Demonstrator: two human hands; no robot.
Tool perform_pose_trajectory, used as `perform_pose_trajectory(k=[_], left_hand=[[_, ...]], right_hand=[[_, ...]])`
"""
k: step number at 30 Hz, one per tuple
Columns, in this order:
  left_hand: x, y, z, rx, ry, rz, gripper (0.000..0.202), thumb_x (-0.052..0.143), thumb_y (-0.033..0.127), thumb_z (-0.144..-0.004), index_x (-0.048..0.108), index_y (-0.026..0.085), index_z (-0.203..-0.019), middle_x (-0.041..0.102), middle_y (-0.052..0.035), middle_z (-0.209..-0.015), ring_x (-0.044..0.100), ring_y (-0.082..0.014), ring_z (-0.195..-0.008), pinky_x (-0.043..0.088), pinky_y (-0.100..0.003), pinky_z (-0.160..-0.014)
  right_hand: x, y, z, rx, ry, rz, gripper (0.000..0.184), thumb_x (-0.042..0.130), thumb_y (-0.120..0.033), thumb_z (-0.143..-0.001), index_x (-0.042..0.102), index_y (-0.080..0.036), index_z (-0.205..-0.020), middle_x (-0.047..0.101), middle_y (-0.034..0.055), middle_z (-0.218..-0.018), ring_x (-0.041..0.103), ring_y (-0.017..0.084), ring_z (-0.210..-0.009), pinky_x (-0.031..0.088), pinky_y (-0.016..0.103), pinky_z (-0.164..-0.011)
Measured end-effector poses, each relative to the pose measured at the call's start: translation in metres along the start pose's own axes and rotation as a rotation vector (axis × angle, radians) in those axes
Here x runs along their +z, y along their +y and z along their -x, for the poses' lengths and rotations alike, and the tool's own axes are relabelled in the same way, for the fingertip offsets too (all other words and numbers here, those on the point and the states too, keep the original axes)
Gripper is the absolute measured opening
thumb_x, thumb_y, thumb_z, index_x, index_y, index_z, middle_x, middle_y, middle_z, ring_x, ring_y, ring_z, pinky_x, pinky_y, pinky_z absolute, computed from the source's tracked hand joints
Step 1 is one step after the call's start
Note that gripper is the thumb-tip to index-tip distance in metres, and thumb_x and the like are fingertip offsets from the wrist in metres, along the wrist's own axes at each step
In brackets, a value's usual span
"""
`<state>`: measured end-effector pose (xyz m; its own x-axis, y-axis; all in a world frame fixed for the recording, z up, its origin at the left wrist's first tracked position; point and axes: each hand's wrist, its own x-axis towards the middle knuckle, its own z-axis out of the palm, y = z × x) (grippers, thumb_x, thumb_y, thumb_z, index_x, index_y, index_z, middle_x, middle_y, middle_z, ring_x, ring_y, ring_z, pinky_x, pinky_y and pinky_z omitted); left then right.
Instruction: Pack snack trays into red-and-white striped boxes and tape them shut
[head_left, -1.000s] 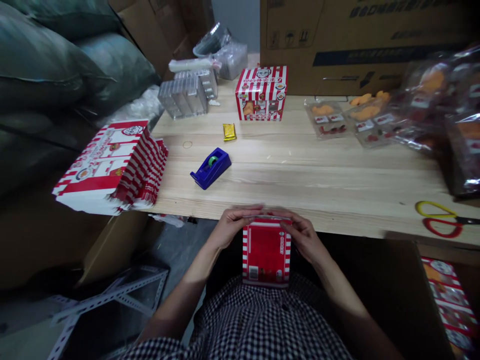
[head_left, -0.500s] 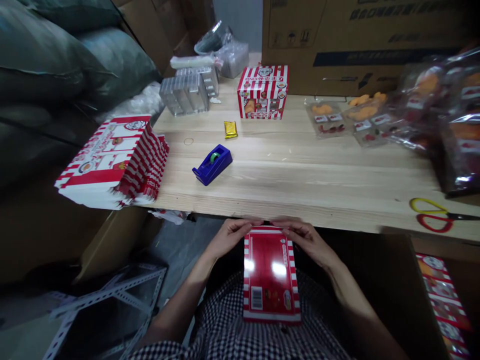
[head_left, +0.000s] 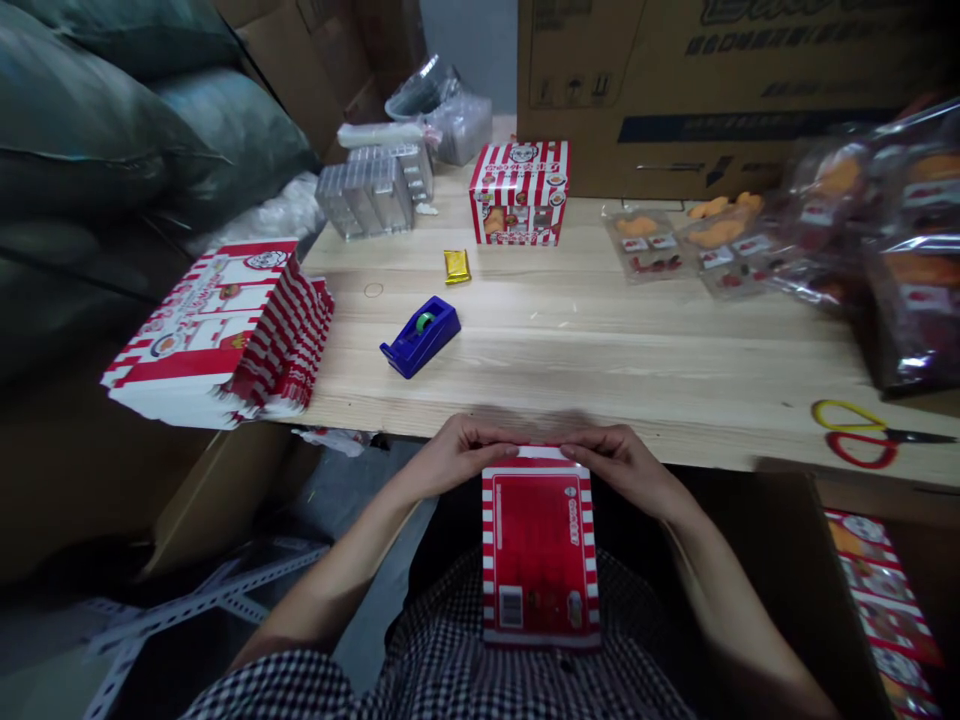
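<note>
Wooden table (head_left: 600, 350), tape dispenser (head_left: 420, 336), scissors (head_left: 855, 432), perhaps snack packets (head_left: 652, 240)

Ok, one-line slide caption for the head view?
Left hand and right hand hold a red-striped box by its top, at the wooden table, tape dispenser beyond.

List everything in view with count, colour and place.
striped box: one, red and white, held over the lap
flat carton stack: one, red and white, at table's left end
tape dispenser: one, blue, table's left half
assembled box: one, red and white, back centre
foil packet: one, gold, before the assembled box
clear trays: several, transparent, back left
toy bags: several, clear, back right
scissors: one, yellow and red handles, right edge
table: one, pale wood, centre
left hand: one, fingers on striped box's top edge
right hand: one, fingers on striped box's top edge
</note>
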<state>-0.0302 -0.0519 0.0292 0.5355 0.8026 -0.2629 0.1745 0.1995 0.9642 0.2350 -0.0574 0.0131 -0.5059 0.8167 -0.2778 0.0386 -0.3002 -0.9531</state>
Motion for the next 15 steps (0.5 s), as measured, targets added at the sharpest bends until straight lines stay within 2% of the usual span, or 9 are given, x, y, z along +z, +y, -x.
perform_pose_trajectory(k=[4, 8, 12, 15], left_hand=[[0.003, 0.000, -0.002, -0.004, 0.018, 0.004, 0.029, 0.070, 0.033, -0.090, 0.077, 0.023, -0.116, 0.081, -0.0055, -0.101, 0.073, -0.0187, -0.087, 0.056, -0.029, -0.078], [0.002, -0.002, -0.003, -0.039, 0.036, 0.027, 0.027, 0.071, 0.034, -0.088, 0.079, 0.022, -0.111, 0.081, -0.0064, -0.097, 0.073, -0.0183, -0.081, 0.055, -0.028, -0.074], [0.001, -0.002, -0.001, -0.081, 0.031, 0.128, 0.028, 0.071, 0.034, -0.089, 0.078, 0.023, -0.114, 0.081, -0.0068, -0.100, 0.074, -0.0183, -0.083, 0.056, -0.029, -0.077], [0.003, -0.001, 0.001, -0.084, 0.041, 0.149, 0.028, 0.071, 0.032, -0.088, 0.078, 0.023, -0.114, 0.081, -0.0064, -0.100, 0.074, -0.0178, -0.086, 0.056, -0.029, -0.081]], right_hand=[[-0.004, -0.001, -0.005, -0.033, 0.018, 0.052, 0.022, 0.074, -0.042, -0.086, 0.081, -0.029, -0.102, 0.082, 0.0025, -0.095, 0.074, 0.019, -0.084, 0.057, 0.036, -0.081], [-0.007, -0.002, -0.010, -0.033, -0.037, 0.046, 0.022, 0.074, -0.042, -0.086, 0.081, -0.029, -0.102, 0.081, 0.0020, -0.093, 0.072, 0.017, -0.080, 0.056, 0.033, -0.077], [-0.008, -0.003, -0.015, -0.008, -0.094, -0.015, 0.021, 0.072, -0.041, -0.088, 0.081, -0.028, -0.102, 0.081, 0.0009, -0.090, 0.071, 0.014, -0.077, 0.054, 0.028, -0.074], [-0.006, -0.003, -0.015, -0.007, -0.081, -0.012, 0.019, 0.074, -0.040, -0.087, 0.081, -0.026, -0.099, 0.080, 0.0007, -0.087, 0.071, 0.014, -0.077, 0.053, 0.027, -0.074]])
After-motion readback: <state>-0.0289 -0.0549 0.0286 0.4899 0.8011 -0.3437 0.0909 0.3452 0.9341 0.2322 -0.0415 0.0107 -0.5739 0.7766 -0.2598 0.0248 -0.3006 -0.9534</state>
